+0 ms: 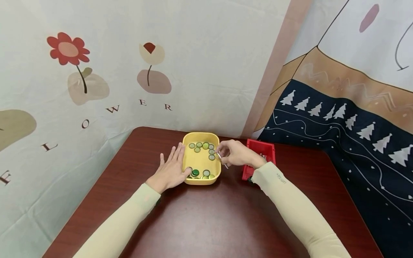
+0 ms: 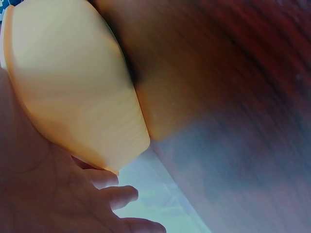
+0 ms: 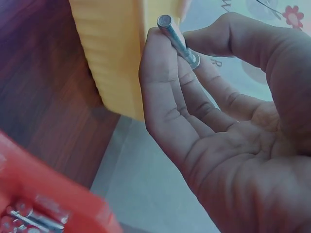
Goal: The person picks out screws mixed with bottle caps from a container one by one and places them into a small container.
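Observation:
A yellow plastic bin (image 1: 199,162) stands on the table with several bottle caps (image 1: 195,172) inside, some green side up, others showing pale undersides. My left hand (image 1: 170,171) rests along the bin's left rim, fingers straight and spread, thumb over the near-left edge. In the left wrist view its palm lies against the yellow wall (image 2: 77,87). Beside the right rim, my right hand (image 1: 237,153) pinches a slim metal bolt (image 3: 176,40) between thumb and fingers. One end of the bolt has a flat round head; the other points up in the right wrist view.
A red bin (image 1: 273,152) sits right of the yellow one, partly behind my right wrist, with small metal pieces (image 3: 34,218) in it. The dark wood table (image 1: 193,215) reaches back to a printed cloth (image 1: 206,71) hung behind it.

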The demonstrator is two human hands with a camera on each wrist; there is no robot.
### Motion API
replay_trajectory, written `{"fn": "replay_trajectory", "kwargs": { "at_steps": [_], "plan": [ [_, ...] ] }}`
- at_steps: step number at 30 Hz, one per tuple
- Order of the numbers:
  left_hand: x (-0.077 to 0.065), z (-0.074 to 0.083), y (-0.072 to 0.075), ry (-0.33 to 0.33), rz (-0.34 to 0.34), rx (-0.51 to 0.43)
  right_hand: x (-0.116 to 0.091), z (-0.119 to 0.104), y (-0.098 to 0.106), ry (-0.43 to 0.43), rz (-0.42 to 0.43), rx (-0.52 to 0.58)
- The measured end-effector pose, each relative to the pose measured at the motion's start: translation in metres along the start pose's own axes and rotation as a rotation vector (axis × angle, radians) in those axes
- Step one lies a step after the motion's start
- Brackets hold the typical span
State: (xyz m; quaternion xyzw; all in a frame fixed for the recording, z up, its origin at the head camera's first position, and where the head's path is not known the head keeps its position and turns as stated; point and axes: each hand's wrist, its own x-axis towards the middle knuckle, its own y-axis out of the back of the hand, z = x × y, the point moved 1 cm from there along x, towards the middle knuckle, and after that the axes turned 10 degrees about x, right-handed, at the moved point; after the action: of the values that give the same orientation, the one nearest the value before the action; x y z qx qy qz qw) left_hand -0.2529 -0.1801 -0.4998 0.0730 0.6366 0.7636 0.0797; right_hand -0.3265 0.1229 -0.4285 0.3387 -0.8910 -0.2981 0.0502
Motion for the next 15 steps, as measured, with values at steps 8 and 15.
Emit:
{"fn": "replay_trajectory", "kwargs": {
  "at_steps": [8, 15],
  "plan": [
    [-0.001, 0.001, 0.001, 0.001, -0.005, -0.005, -0.018, 0.014, 0.012, -0.062, 0.034, 0.122],
    [0.0, 0.0, 0.0, -0.003, 0.001, -0.002, -0.029, 0.025, 0.024, -0.087, 0.062, 0.154]
  ]
}}
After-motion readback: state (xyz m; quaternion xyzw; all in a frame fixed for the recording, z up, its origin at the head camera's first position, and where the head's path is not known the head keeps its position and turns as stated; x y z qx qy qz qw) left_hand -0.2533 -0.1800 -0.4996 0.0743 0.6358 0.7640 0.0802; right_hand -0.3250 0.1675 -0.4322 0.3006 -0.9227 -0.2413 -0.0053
